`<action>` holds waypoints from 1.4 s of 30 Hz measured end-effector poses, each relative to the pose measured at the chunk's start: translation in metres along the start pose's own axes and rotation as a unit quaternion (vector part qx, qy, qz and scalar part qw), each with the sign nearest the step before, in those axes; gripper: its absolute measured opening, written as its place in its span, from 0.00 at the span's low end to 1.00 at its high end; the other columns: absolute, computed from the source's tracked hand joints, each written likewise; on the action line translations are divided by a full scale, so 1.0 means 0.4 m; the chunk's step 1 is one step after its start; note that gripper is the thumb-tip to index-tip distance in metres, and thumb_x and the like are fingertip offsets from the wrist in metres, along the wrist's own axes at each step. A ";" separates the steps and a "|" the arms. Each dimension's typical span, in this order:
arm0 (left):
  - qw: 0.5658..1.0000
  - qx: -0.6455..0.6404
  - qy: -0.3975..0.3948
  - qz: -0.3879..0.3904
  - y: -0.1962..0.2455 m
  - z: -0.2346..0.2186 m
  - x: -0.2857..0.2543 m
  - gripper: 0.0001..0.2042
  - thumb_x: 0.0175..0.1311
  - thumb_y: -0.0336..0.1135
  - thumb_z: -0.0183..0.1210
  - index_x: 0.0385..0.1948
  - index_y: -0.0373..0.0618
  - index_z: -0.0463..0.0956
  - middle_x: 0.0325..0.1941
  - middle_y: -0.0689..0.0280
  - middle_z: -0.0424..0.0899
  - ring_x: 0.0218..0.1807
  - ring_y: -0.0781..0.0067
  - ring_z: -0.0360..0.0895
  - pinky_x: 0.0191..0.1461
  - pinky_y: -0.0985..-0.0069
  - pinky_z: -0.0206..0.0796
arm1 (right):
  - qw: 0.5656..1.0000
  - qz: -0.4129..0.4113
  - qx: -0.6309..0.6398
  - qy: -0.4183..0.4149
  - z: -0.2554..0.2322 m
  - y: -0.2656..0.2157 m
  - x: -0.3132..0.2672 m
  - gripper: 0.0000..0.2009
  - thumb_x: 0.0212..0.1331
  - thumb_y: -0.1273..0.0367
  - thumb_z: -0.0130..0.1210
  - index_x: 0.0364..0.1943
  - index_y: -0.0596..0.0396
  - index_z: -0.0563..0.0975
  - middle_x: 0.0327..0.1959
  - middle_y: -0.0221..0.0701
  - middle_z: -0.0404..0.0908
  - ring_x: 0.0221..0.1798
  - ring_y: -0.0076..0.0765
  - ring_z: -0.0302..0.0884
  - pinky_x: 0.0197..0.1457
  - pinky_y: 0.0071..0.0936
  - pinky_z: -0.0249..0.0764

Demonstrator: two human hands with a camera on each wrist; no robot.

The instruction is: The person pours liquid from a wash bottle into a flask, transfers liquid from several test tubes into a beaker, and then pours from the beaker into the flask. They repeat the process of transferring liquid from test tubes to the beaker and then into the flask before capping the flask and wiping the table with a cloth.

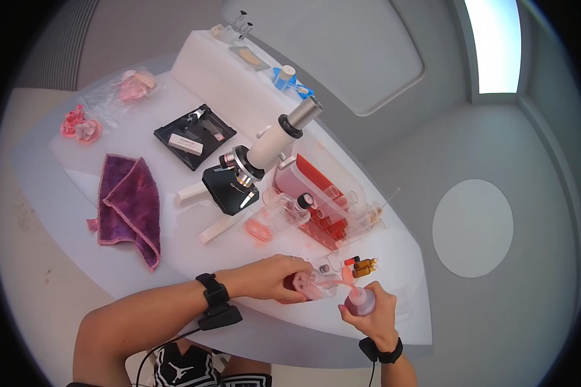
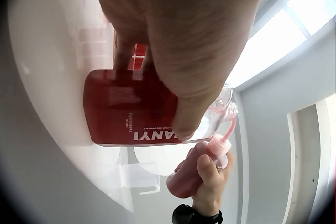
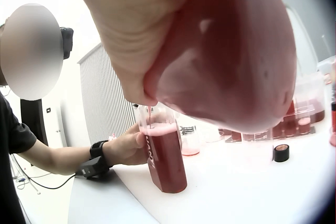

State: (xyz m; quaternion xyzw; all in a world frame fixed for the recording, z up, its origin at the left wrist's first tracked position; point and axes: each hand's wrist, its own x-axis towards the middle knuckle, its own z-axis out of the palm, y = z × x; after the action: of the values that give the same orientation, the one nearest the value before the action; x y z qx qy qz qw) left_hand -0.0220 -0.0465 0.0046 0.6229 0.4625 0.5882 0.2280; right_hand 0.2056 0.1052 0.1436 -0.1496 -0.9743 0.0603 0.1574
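Note:
My left hand (image 1: 271, 277) grips a clear bottle (image 3: 168, 163) with white lettering, filled with red liquid up to a pink froth near its neck. The bottle stands low at the table's near edge, its mouth uncapped. In my right hand (image 1: 384, 309) is a soft squeeze bottle (image 1: 360, 303), also holding red liquid, with my fingers wrapped round its body. Its bent pink spout (image 2: 230, 128) reaches into the open mouth of the clear bottle. A black screw cap (image 3: 281, 153) lies on the table nearby.
Beyond the hands stand a clear flask (image 1: 284, 209) with a black cap and a rack (image 1: 319, 232) of red-filled tubes. Small brown vials (image 1: 365, 267) lie to the right. A microscope (image 1: 265, 151), black tray (image 1: 195, 137) and purple cloth (image 1: 129, 206) are farther left.

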 end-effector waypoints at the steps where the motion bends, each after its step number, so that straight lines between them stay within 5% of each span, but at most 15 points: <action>1: 1.000 0.000 0.001 -0.001 0.003 -0.002 0.000 0.22 0.60 0.38 0.71 0.50 0.33 0.79 0.43 0.49 0.85 0.45 0.47 0.83 0.50 0.61 0.75 | 1.000 -0.010 -0.002 0.008 0.003 0.002 0.000 0.27 0.42 0.58 0.81 0.37 0.58 0.77 0.27 0.40 0.86 0.29 0.46 0.90 0.36 0.34 0.84; 9: 1.000 -0.010 -0.015 -0.023 0.008 -0.006 -0.002 0.21 0.61 0.37 0.72 0.52 0.35 0.78 0.44 0.54 0.84 0.43 0.58 0.83 0.48 0.67 0.75 | 1.000 -0.022 -0.004 0.005 -0.008 0.007 0.012 0.26 0.43 0.59 0.81 0.41 0.58 0.78 0.32 0.43 0.87 0.34 0.48 0.90 0.41 0.36 0.85; 17: 0.999 -0.003 -0.016 -0.027 0.004 -0.003 -0.001 0.22 0.61 0.37 0.73 0.53 0.36 0.79 0.43 0.54 0.85 0.43 0.58 0.83 0.48 0.67 0.76 | 0.999 -0.017 0.028 -0.010 -0.018 -0.002 0.013 0.27 0.45 0.61 0.81 0.45 0.57 0.78 0.33 0.42 0.88 0.37 0.47 0.91 0.44 0.36 0.85; 26: 1.000 0.007 0.000 -0.003 0.006 -0.002 -0.004 0.21 0.61 0.36 0.72 0.53 0.36 0.79 0.43 0.55 0.85 0.42 0.59 0.84 0.47 0.67 0.76 | 0.998 -0.052 -0.018 0.032 0.010 0.020 0.004 0.27 0.41 0.58 0.82 0.38 0.58 0.78 0.26 0.38 0.86 0.29 0.43 0.90 0.36 0.32 0.85; 38: 0.999 -0.019 -0.018 -0.035 0.018 -0.007 -0.002 0.20 0.62 0.35 0.72 0.52 0.35 0.78 0.43 0.56 0.85 0.40 0.63 0.84 0.46 0.69 0.77 | 0.998 -0.010 0.041 -0.036 0.013 0.010 0.022 0.28 0.46 0.60 0.81 0.45 0.60 0.78 0.36 0.44 0.87 0.38 0.50 0.89 0.44 0.37 0.83; 42: 0.999 -0.026 -0.019 -0.040 0.020 -0.008 -0.002 0.20 0.62 0.35 0.72 0.52 0.35 0.78 0.42 0.56 0.84 0.39 0.62 0.84 0.46 0.69 0.77 | 0.998 -0.007 0.054 -0.019 0.031 0.005 0.019 0.27 0.44 0.60 0.81 0.44 0.60 0.78 0.33 0.41 0.88 0.36 0.43 0.90 0.44 0.35 0.84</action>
State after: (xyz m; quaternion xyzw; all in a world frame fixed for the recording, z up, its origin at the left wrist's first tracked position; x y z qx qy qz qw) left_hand -0.0226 -0.0518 0.0113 0.6085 0.4675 0.5788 0.2761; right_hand 0.1952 0.1088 0.1338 -0.1326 -0.9735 0.1148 0.1468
